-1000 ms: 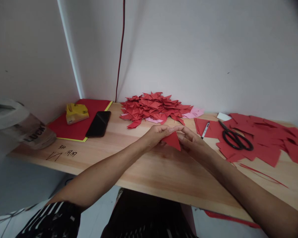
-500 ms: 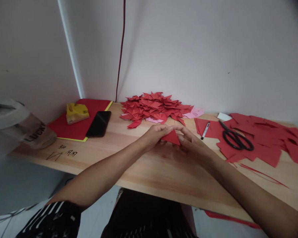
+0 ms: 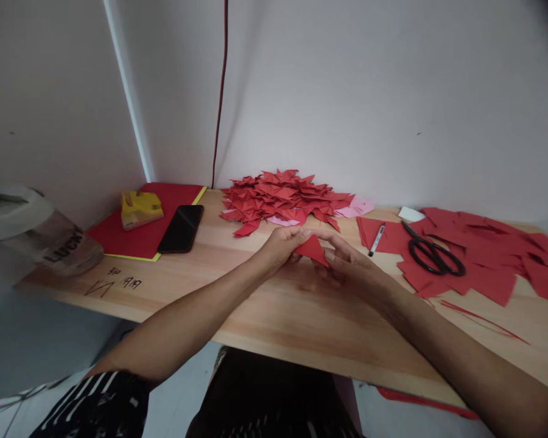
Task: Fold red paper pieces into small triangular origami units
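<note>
Between my two hands is a small folded piece of red paper (image 3: 312,248), shaped like a triangle and raised a little over the wooden table (image 3: 237,325). My left hand (image 3: 284,248) pinches its left side, thumb on top. On the right, my right hand (image 3: 340,257) grips the lower right corner with the thumb, and its index finger reaches over the upper edge. Some fingers are hidden behind the paper. Just beyond the hands lies a heap of folded red paper pieces (image 3: 283,198), with a few pink ones among them.
Black-handled scissors (image 3: 432,254) lie on red paper sheets (image 3: 488,255) to the right, near a marker pen (image 3: 377,239). Leftward are a black phone (image 3: 181,228), a yellow packet (image 3: 141,209) on a red folder (image 3: 114,234), and a clear plastic cup (image 3: 68,246). A wall stands behind.
The red paper has tilted slightly in my fingers, and my right thumb has shifted onto its lower right corner. Both hands stay in nearly the same place.
</note>
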`<act>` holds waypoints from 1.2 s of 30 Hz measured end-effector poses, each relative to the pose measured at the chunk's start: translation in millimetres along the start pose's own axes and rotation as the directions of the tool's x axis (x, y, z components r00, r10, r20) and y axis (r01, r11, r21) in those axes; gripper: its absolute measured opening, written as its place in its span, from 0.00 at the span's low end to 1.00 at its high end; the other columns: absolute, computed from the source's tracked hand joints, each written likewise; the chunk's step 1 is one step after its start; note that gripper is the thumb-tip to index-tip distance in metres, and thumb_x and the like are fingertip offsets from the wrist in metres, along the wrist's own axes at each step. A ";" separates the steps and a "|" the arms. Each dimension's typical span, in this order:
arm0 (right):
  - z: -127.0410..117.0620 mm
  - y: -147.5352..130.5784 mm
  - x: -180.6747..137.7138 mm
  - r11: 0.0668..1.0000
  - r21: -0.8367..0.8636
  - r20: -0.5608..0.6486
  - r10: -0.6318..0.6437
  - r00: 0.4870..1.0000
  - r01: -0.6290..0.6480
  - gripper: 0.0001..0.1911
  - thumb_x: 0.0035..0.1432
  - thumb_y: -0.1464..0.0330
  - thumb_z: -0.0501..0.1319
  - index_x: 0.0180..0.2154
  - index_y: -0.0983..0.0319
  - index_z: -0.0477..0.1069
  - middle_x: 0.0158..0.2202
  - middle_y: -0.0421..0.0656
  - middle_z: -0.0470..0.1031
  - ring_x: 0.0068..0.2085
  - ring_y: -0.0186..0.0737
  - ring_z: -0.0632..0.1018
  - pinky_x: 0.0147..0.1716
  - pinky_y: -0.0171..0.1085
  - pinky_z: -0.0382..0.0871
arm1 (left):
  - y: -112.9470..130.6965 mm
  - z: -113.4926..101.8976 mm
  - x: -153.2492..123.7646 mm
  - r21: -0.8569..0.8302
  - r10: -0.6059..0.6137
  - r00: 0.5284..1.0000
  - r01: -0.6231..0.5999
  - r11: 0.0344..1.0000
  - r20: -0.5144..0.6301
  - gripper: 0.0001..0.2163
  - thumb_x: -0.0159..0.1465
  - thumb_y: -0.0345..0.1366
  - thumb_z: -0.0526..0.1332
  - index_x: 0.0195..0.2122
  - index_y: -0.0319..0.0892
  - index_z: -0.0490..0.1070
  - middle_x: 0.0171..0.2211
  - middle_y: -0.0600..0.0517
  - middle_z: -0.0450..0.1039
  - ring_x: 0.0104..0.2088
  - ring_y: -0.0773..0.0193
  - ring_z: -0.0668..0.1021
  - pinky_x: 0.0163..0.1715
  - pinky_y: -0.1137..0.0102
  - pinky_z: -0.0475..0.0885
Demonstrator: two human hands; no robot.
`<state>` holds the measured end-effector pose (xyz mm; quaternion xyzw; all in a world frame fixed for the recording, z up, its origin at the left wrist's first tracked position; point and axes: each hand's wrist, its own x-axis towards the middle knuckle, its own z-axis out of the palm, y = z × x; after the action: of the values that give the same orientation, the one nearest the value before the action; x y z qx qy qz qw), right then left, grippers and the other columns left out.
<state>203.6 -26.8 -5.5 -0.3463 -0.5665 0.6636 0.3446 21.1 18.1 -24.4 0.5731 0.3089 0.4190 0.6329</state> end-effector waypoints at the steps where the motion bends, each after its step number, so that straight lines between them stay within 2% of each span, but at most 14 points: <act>1: -0.4 1.2 0.4 1.000 0.001 -0.002 -0.003 1.000 0.003 0.33 0.58 0.50 0.63 0.61 0.50 0.56 0.29 0.37 0.69 0.24 0.32 0.65 0.21 0.32 0.54 | -1.0 -0.1 0.4 -0.014 -0.004 1.000 0.005 1.000 0.008 0.22 0.60 0.55 0.62 0.33 0.36 0.72 0.19 0.58 0.60 0.17 0.76 0.58 0.18 0.76 0.51; 6: 0.8 1.6 -0.1 1.000 0.009 -0.013 -0.014 1.000 0.015 0.34 0.58 0.50 0.62 0.62 0.51 0.56 0.30 0.38 0.69 0.26 0.33 0.66 0.22 0.32 0.54 | -3.5 0.0 0.9 -0.062 -0.023 0.998 0.026 0.998 0.055 0.21 0.60 0.53 0.63 0.34 0.36 0.73 0.20 0.57 0.63 0.17 0.76 0.59 0.17 0.76 0.52; 16: 3.1 0.6 0.2 0.999 0.050 -0.007 -0.022 1.000 0.023 0.36 0.59 0.51 0.62 0.63 0.53 0.53 0.29 0.37 0.68 0.25 0.32 0.64 0.22 0.32 0.53 | -1.9 1.0 0.5 -0.091 -0.034 0.997 0.040 0.995 0.062 0.20 0.61 0.52 0.62 0.33 0.36 0.71 0.19 0.58 0.62 0.17 0.76 0.59 0.17 0.76 0.53; 22: 3.0 -2.8 0.0 0.998 0.049 0.000 -0.034 0.999 0.034 0.34 0.57 0.55 0.66 0.61 0.53 0.57 0.31 0.38 0.71 0.27 0.32 0.67 0.22 0.31 0.56 | 1.3 3.1 -1.0 -0.068 -0.032 0.998 0.036 0.997 0.052 0.20 0.60 0.53 0.62 0.31 0.37 0.68 0.19 0.57 0.63 0.17 0.75 0.59 0.17 0.76 0.52; 27: -1.2 3.4 3.7 0.992 -0.108 -0.081 -0.079 0.994 0.070 0.26 0.58 0.59 0.64 0.56 0.52 0.61 0.38 0.41 0.75 0.27 0.33 0.71 0.23 0.33 0.61 | 6.6 6.0 -4.8 0.078 -0.025 0.999 0.026 0.997 -0.024 0.20 0.61 0.52 0.60 0.26 0.39 0.64 0.16 0.60 0.57 0.16 0.75 0.58 0.17 0.75 0.50; 32: -4.3 9.6 8.8 0.962 -0.230 -0.124 -0.178 0.976 0.146 0.19 0.57 0.56 0.64 0.47 0.54 0.65 0.37 0.43 0.76 0.36 0.41 0.77 0.35 0.39 0.71 | 7.6 7.2 -6.5 0.293 0.034 0.999 -0.031 0.956 -0.003 0.22 0.62 0.53 0.58 0.22 0.40 0.61 0.15 0.59 0.56 0.17 0.75 0.59 0.18 0.76 0.51; 36: -8.6 9.2 9.5 0.924 -0.355 -0.207 -0.229 0.951 0.145 0.13 0.57 0.56 0.63 0.39 0.57 0.68 0.32 0.40 0.73 0.30 0.37 0.73 0.29 0.35 0.67 | 8.2 10.7 -7.0 0.297 -0.027 0.998 0.009 0.955 0.055 0.22 0.63 0.54 0.55 0.22 0.41 0.60 0.15 0.58 0.58 0.16 0.73 0.61 0.18 0.75 0.54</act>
<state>205.3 -15.3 -16.3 -0.4228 -0.6550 0.4734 0.4100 25.8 6.9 -15.3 0.6707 0.3547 0.3452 0.5525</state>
